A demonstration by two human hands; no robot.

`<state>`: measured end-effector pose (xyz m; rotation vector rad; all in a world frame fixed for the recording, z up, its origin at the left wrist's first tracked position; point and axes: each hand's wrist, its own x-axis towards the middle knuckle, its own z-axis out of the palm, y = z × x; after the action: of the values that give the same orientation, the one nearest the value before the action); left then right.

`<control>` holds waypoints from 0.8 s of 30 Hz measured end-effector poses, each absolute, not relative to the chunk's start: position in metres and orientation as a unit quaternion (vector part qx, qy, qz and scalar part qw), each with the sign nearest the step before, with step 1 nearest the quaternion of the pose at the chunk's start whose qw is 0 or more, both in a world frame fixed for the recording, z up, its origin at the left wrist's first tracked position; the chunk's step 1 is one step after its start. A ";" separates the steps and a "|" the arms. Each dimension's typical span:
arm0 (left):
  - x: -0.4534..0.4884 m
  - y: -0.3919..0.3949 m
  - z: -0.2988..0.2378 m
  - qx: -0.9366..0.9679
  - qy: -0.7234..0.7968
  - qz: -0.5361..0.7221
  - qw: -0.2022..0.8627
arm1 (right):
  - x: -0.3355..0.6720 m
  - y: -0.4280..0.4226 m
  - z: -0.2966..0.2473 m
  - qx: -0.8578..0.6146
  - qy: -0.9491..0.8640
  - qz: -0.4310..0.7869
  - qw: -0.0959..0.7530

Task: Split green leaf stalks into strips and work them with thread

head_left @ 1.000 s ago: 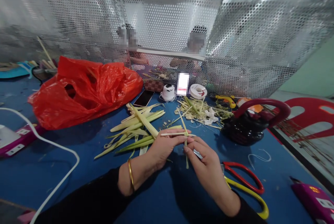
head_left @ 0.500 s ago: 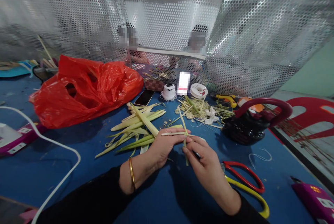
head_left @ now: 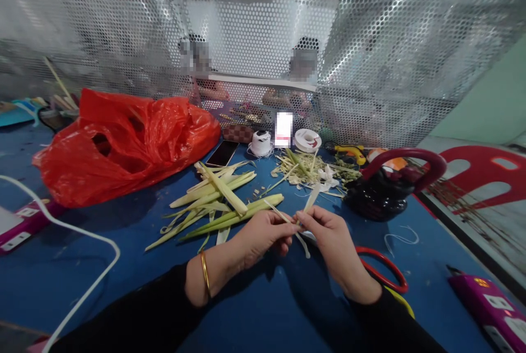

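My left hand (head_left: 263, 235) pinches crossed pale leaf strips (head_left: 311, 199) between thumb and fingers, above the middle of the blue table. Close beside it, my right hand (head_left: 335, 249) is closed on the same strips, its thumb against the broad one pointing up and away. One narrow end hangs below the fingertips, and the crossing itself is partly hidden by them. Just beyond my left hand lies a pile of long green and cream leaves (head_left: 224, 191). Scissors with a red and a yellow handle (head_left: 390, 265) lie beside my right wrist, their blades mostly covered.
A red plastic bag (head_left: 131, 147) fills the left back. Thread spool (head_left: 261, 143), white reel (head_left: 308, 140), dark phone (head_left: 222, 153) and leaf scraps (head_left: 298, 169) stand or lie ahead. A black pot (head_left: 376, 199) is at right; a white cable (head_left: 82, 227) crosses left.
The strips have turned in my fingers: the broad one now slants up to the right and a narrow end hangs down. My right hand has moved up, its thumb now on top.
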<state>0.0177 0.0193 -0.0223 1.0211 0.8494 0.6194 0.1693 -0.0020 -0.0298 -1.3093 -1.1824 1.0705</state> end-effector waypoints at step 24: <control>0.014 0.029 -0.020 0.405 0.418 0.333 0.742 | 0.171 -0.002 -0.031 -0.537 -0.573 0.444 0.431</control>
<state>0.0144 0.0290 -0.0199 0.8871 0.9151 0.7295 0.1714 -0.0017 -0.0314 -1.3399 -1.4280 1.1071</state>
